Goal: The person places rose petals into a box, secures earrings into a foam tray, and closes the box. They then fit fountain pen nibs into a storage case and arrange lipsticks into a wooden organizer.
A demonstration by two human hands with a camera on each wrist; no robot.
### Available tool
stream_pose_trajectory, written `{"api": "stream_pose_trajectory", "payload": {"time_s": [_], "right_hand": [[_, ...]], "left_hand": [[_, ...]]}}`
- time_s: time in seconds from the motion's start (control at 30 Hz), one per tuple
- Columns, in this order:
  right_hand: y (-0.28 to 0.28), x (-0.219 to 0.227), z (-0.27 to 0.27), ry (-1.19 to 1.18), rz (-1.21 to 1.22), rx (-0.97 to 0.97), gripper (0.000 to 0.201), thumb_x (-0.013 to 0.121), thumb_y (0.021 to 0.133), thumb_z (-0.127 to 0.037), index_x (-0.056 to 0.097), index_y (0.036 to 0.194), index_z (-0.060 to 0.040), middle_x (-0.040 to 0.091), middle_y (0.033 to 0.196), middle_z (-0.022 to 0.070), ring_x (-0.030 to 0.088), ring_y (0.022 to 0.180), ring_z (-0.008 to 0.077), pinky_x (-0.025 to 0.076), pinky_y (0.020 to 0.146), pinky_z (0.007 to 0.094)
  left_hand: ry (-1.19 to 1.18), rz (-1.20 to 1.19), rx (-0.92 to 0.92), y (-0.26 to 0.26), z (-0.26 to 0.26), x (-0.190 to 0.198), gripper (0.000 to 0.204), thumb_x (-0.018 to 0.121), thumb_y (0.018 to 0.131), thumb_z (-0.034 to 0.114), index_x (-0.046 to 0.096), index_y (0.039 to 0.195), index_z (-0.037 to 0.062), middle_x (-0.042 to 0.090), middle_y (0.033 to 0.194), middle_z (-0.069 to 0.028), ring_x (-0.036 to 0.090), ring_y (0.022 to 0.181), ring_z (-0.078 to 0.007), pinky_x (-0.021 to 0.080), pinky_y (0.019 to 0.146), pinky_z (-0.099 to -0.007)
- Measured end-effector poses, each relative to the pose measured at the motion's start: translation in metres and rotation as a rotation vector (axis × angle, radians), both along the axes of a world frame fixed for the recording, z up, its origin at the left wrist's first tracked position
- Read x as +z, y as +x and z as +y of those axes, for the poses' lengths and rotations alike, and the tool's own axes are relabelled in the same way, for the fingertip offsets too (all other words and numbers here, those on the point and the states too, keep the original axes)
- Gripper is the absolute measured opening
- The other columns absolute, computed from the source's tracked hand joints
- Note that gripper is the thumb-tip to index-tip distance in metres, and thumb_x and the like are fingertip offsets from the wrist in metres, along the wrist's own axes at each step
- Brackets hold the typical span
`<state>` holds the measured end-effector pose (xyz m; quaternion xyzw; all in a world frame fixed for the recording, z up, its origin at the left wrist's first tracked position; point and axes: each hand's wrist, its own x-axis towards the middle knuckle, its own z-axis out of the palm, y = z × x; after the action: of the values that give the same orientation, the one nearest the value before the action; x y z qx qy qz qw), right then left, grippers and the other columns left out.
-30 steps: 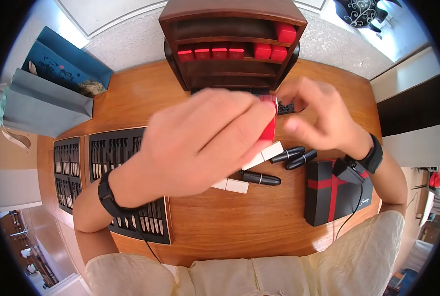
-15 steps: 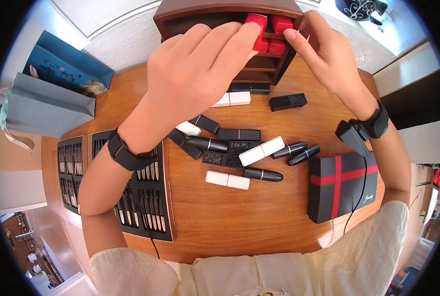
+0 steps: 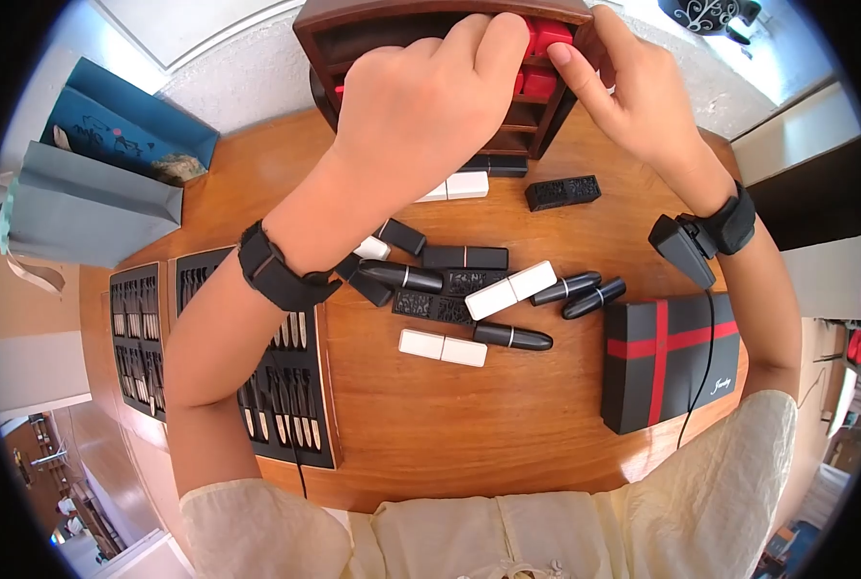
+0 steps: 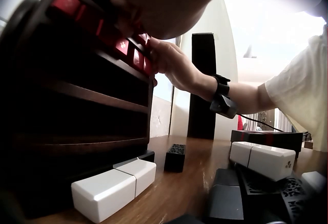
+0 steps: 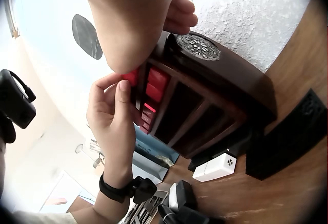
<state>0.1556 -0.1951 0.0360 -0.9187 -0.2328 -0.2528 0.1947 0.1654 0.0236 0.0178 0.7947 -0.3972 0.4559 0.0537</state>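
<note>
My left hand (image 3: 430, 101) is raised at the top right of a wooden shelf cabinet (image 3: 326, 48). In the right wrist view, its thumb and fingers pinch a red lipstick tube (image 5: 131, 76) at the upper shelf; the hand largely hides the tube in the head view. Another red tube (image 3: 552, 37) stands just right of those fingertips, with more red tubes (image 3: 538, 85) one shelf below. My right hand (image 3: 642, 96) is at the cabinet's right edge, thumb extended toward the red tubes and its other fingers by the side panel.
White lipstick tubes (image 3: 512, 292), black tubes (image 3: 513, 337) and black patterned boxes (image 3: 563, 193) lie across the table (image 3: 450, 434). A black gift box with red ribbon (image 3: 633, 376) sits at right. Trays of tools (image 3: 300, 425) and paper bags (image 3: 102, 203) are at left.
My left hand rose from over the table to the cabinet's upper shelf, carrying the red lipstick tube. The right hand moved up to the cabinet's right edge.
</note>
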Motion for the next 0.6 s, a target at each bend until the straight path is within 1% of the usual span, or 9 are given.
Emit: {"api": "stream_pose_trajectory", "payload": {"time_s": [0.1,0.17,0.23,0.27,0.33,0.4,0.43,0.5,0.6], "right_hand": [[0.005,-0.002,-0.001,0.038,-0.025,0.045,0.035,0.062,0.092,-0.029,0.049,0.087,0.0030,0.057,0.060,0.0209,0.060,0.053,0.0390,0.046,0.049,0.0417],[0.004,0.000,-0.002,0.042,-0.026,0.055,0.034,0.062,0.092,-0.028,0.049,0.086,0.0027,0.057,0.059,0.0203,0.060,0.053,0.0387,0.045,0.049,0.0414],[0.000,0.005,-0.003,-0.023,0.081,-0.007,0.036,0.063,0.091,-0.029,0.050,0.093,0.0049,0.063,0.071,0.0181,0.061,0.057,0.0366,0.046,0.050,0.0384],[0.001,0.003,-0.004,-0.023,0.085,-0.004,0.036,0.063,0.091,-0.029,0.050,0.093,0.0049,0.063,0.071,0.0181,0.061,0.057,0.0366,0.046,0.050,0.0384],[0.003,-0.003,-0.010,0.020,0.078,0.159,0.032,0.058,0.097,-0.031,0.050,0.087,-0.0015,0.051,0.064,0.0087,0.046,0.056,0.0207,0.037,0.054,0.0304],[0.007,-0.003,-0.030,-0.091,0.094,0.232,0.031,0.057,0.097,-0.029,0.051,0.085,-0.0012,0.049,0.064,0.0097,0.046,0.056,0.0236,0.037,0.053,0.0322],[0.008,-0.003,-0.036,-0.202,0.106,0.302,0.031,0.056,0.097,-0.028,0.052,0.084,-0.0010,0.048,0.065,0.0106,0.046,0.056,0.0265,0.037,0.052,0.0340],[0.003,-0.009,-0.037,-0.191,0.098,0.344,0.032,0.058,0.095,-0.029,0.053,0.079,-0.0024,0.048,0.062,0.0117,0.048,0.055,0.0292,0.038,0.051,0.0364],[-0.016,-0.019,-0.030,-0.278,0.082,0.423,0.029,0.062,0.090,-0.028,0.055,0.074,-0.0042,0.049,0.061,0.0124,0.053,0.056,0.0320,0.041,0.050,0.0397]], "left_hand": [[0.004,-0.029,-0.073,0.008,0.000,0.002,0.033,0.062,0.082,0.008,0.057,0.112,-0.0039,0.065,0.082,-0.0054,0.057,0.047,-0.0127,0.045,0.043,-0.0244],[0.000,-0.074,-0.070,0.015,-0.001,-0.003,0.033,0.061,0.081,0.008,0.057,0.112,-0.0032,0.064,0.081,-0.0053,0.057,0.047,-0.0122,0.044,0.043,-0.0239],[-0.002,-0.124,-0.067,0.011,0.000,-0.002,0.033,0.061,0.081,0.008,0.057,0.112,-0.0025,0.063,0.081,-0.0053,0.057,0.047,-0.0117,0.044,0.043,-0.0234],[0.051,-0.042,-0.028,0.002,0.002,0.005,0.029,0.061,0.082,0.007,0.057,0.110,-0.0020,0.063,0.086,-0.0078,0.060,0.056,-0.0143,0.046,0.049,-0.0244],[0.102,0.042,0.015,-0.008,0.006,0.007,0.025,0.061,0.084,0.007,0.057,0.107,-0.0016,0.062,0.091,-0.0104,0.063,0.065,-0.0168,0.049,0.055,-0.0254],[0.156,-0.148,-0.027,-0.012,0.015,0.001,0.024,0.071,0.081,0.018,0.063,0.102,0.0093,0.057,0.080,0.0015,0.058,0.059,-0.0121,0.046,0.050,-0.0249],[0.157,-0.144,-0.022,-0.016,0.022,-0.002,0.024,0.071,0.081,0.018,0.063,0.102,0.0093,0.057,0.080,0.0015,0.058,0.059,-0.0121,0.046,0.050,-0.0249],[0.349,0.024,-0.137,-0.024,0.039,-0.007,0.022,0.070,0.079,0.018,0.060,0.096,0.0084,0.046,0.075,-0.0002,0.052,0.056,-0.0128,0.043,0.047,-0.0252],[0.488,0.196,-0.127,-0.029,0.057,-0.029,0.014,0.069,0.080,0.018,0.060,0.083,0.0086,0.048,0.072,-0.0013,0.054,0.058,-0.0136,0.045,0.047,-0.0255]]}}
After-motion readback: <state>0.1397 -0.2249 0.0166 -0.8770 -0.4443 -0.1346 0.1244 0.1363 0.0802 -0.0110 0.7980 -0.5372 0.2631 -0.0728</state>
